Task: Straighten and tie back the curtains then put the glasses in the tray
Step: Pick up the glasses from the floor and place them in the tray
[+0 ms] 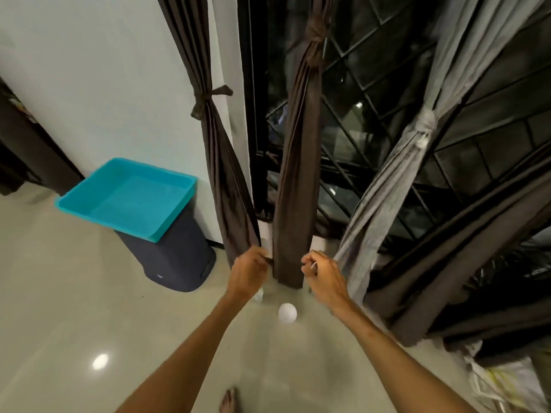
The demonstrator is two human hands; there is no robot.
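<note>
The brown curtain [293, 186] is matt, finely pleated cloth – the grey one [396, 186] too. Smooth plastic tray [89, 201] (turquoise); glossy floor [59, 308].

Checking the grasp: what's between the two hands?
In the head view, the lower end of the middle brown curtain hangs between the left hand and right hand, one at each edge.

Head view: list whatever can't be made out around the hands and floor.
Small pale object: mostly hidden by the left hand.
Round white thing: blurred, so it can't be identified.
Right hand: the thin pale item in its grip is too small to name.
Middle curtain: the fingers curl out of sight, so it is unclear whether either hand holds it.
Bags: cut off by the bottom-right edge.
</note>
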